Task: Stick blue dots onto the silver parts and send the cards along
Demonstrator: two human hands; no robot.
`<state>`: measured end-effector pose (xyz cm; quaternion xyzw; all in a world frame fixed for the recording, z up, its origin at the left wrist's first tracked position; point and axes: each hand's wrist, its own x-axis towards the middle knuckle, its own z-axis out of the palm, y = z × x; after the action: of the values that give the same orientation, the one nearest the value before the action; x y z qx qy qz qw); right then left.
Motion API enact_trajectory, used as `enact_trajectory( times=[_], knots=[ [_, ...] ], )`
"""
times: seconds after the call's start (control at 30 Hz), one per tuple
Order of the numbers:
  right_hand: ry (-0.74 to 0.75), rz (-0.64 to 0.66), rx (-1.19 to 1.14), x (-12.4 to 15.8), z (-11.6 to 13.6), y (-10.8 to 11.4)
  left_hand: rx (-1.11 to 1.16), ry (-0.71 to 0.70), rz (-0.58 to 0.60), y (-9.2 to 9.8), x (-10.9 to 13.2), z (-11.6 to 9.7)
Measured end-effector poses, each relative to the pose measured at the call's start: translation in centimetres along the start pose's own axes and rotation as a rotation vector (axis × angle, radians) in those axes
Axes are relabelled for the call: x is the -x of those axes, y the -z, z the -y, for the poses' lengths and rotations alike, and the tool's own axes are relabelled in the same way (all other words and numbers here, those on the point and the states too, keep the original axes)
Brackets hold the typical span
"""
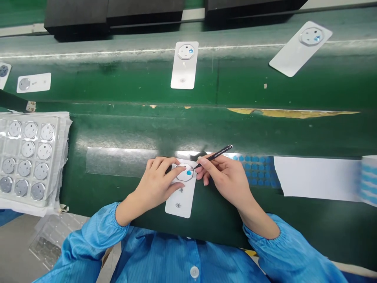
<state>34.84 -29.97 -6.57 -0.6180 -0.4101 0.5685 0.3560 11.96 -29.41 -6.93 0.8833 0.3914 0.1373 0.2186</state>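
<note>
Head view: a white octagonal plate sits at the far end of a white rounded card, which lies on the green desk between the hands. The plate carries small dark marks and a bright blue dot; two small dark prints show lower on the card. The left hand is half open, thumb and fingers spread around the plate's left side; whether they grip it, I cannot tell. The right hand is closed in a pinch on a slim black pointed tool, its tip beside the dot.

A clear strip lies left of the card, and a sheet of blue dots beyond the right hand. At far left, a clear pocketed tray holds octagonal discs in most visible pockets; another moulded tray sits below the desk's edge, its contents unclear. Beyond, two further cards, one upright and one slanted, carry blue-dotted plates, near black boxes.
</note>
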Motion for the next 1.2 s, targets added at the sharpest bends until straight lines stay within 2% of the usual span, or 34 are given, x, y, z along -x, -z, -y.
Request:
enact_trajectory(
  times=[0.47, 0.8, 1.03, 1.2],
  knots=[
    [0.024, -0.006, 0.005, 0.0, 0.2, -0.2, -0.021, -0.012, -0.019, 0.1, -0.1, -0.2],
    [0.079, -0.008, 0.004, 0.3, 0.2, -0.2, -0.235, -0.059, -0.093, -0.1, 0.6, -1.3],
    [0.137, -0.090, -0.139, 0.7, 0.0, 0.0, -0.514, -0.025, 0.056, -0.1, 1.0, -3.6],
    [0.159, -0.083, -0.196, 1.0, 0.2, 0.2, -0.631, -0.041, 0.205, 0.1, 1.1, -4.9]
  ],
)
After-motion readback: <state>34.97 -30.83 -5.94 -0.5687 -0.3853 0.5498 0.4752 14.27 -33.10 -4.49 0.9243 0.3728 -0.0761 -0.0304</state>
